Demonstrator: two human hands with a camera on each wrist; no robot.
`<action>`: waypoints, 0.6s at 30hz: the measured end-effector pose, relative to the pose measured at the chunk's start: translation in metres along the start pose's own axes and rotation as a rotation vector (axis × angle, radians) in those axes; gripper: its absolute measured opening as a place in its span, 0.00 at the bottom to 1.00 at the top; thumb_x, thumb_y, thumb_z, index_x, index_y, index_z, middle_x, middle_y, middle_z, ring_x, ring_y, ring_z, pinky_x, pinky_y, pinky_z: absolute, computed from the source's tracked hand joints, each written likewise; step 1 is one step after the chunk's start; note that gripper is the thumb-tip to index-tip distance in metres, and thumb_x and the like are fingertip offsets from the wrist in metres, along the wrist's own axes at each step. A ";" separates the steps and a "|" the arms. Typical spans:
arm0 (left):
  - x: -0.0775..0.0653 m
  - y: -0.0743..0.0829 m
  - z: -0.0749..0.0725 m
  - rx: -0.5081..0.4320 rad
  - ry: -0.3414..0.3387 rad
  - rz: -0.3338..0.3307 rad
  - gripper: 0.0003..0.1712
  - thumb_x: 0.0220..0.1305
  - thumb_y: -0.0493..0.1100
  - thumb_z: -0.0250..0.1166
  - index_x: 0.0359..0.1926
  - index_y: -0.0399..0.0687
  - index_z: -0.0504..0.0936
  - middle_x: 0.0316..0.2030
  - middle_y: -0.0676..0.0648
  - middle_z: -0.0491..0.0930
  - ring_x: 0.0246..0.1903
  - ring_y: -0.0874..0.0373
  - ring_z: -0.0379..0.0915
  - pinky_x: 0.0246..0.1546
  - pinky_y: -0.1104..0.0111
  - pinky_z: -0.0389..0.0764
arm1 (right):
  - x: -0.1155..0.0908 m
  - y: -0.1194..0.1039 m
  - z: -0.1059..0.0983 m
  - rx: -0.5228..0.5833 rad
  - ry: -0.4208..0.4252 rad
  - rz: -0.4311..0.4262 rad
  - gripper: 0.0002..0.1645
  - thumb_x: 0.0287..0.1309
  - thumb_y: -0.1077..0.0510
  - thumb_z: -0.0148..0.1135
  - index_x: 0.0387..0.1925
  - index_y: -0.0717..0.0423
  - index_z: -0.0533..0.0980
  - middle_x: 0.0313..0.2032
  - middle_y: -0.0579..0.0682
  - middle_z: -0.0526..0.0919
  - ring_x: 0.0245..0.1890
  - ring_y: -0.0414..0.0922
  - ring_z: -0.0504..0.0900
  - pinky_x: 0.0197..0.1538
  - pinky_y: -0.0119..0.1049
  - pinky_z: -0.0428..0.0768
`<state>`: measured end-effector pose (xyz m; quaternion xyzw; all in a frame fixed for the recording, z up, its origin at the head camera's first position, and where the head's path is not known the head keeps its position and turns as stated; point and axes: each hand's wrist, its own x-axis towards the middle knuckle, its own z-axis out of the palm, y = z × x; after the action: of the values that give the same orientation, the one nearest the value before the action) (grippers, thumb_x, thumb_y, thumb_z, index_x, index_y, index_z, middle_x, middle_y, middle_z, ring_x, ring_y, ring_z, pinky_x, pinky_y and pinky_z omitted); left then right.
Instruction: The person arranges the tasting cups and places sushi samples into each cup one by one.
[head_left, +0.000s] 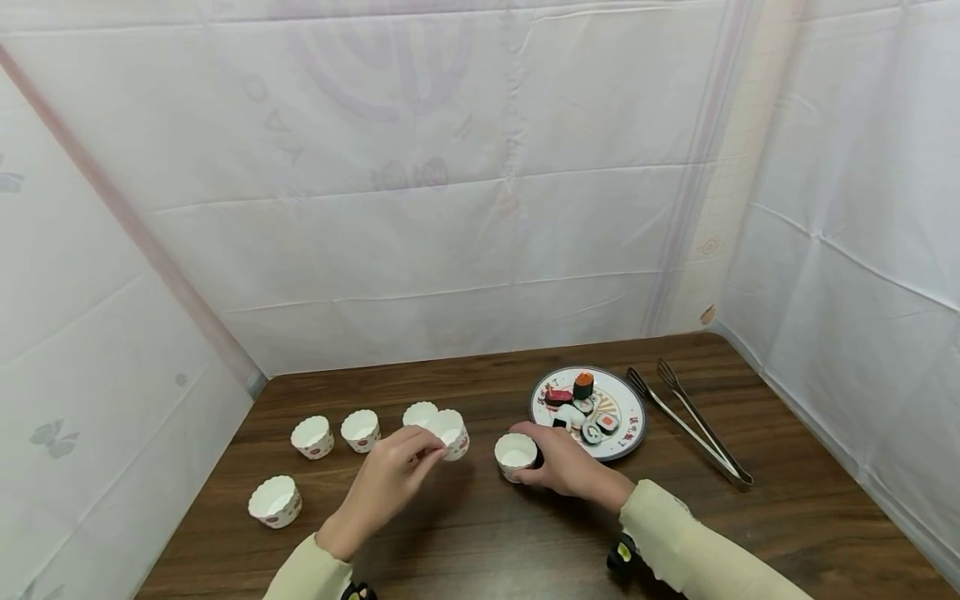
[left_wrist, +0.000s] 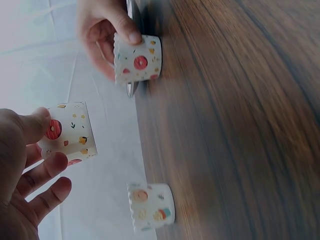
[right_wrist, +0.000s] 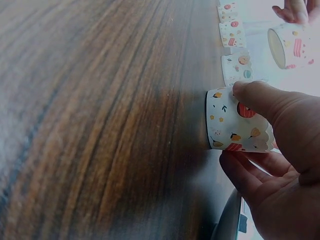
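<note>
My left hand pinches the rim of a white paper baking cup and holds it above the table; the left wrist view shows this cup with a red donut print. My right hand grips another paper baking cup between thumb and fingers. In the right wrist view, that cup is at the tabletop, its scalloped rim towards the palm. Just behind the left hand stands a third baking cup, partly covered by the lifted one.
Several more baking cups stand on the left, including one cup nearer the front. A round plate with several sushi pieces lies just beyond my right hand. Metal tongs rest right of it on the wooden table.
</note>
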<state>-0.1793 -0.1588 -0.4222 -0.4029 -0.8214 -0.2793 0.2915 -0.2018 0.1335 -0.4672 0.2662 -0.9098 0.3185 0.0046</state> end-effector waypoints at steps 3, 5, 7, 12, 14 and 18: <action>-0.006 -0.001 -0.007 0.020 0.002 -0.025 0.11 0.55 0.29 0.76 0.34 0.48 0.86 0.34 0.55 0.83 0.29 0.68 0.73 0.29 0.77 0.75 | 0.000 0.000 0.000 -0.002 0.005 -0.008 0.35 0.57 0.49 0.77 0.63 0.55 0.76 0.51 0.48 0.85 0.46 0.43 0.82 0.49 0.43 0.80; -0.009 -0.003 -0.011 0.027 0.004 -0.035 0.11 0.55 0.29 0.77 0.34 0.48 0.86 0.33 0.56 0.82 0.28 0.69 0.72 0.28 0.76 0.75 | 0.000 0.000 0.001 -0.002 0.010 -0.010 0.35 0.57 0.50 0.77 0.62 0.56 0.76 0.51 0.48 0.85 0.46 0.43 0.82 0.49 0.44 0.80; -0.013 -0.004 -0.015 0.036 0.008 -0.040 0.12 0.54 0.29 0.77 0.34 0.48 0.86 0.32 0.56 0.82 0.27 0.69 0.71 0.27 0.76 0.75 | 0.000 0.000 0.001 -0.003 0.013 -0.015 0.34 0.56 0.50 0.78 0.62 0.56 0.76 0.51 0.48 0.85 0.46 0.44 0.82 0.50 0.44 0.81; -0.024 -0.008 -0.026 0.061 0.032 -0.050 0.13 0.53 0.29 0.78 0.33 0.49 0.86 0.31 0.57 0.81 0.27 0.71 0.71 0.26 0.76 0.75 | 0.001 0.000 0.000 -0.011 0.004 -0.021 0.34 0.57 0.49 0.77 0.62 0.56 0.76 0.52 0.49 0.85 0.48 0.45 0.83 0.51 0.45 0.81; -0.028 -0.010 -0.030 0.073 0.043 -0.052 0.12 0.53 0.29 0.78 0.33 0.49 0.86 0.31 0.58 0.81 0.27 0.70 0.71 0.26 0.76 0.76 | 0.001 -0.001 0.000 -0.010 0.005 -0.023 0.34 0.57 0.49 0.77 0.62 0.56 0.76 0.52 0.49 0.85 0.47 0.46 0.83 0.50 0.45 0.81; -0.037 -0.015 -0.037 0.100 0.059 -0.056 0.13 0.51 0.29 0.79 0.33 0.48 0.86 0.30 0.58 0.81 0.27 0.70 0.72 0.25 0.77 0.75 | 0.000 -0.001 -0.001 -0.005 0.009 -0.025 0.34 0.57 0.50 0.77 0.62 0.57 0.76 0.51 0.49 0.85 0.46 0.46 0.83 0.49 0.45 0.80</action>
<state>-0.1639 -0.2106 -0.4262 -0.3563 -0.8364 -0.2577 0.3272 -0.2016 0.1331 -0.4659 0.2763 -0.9071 0.3172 0.0133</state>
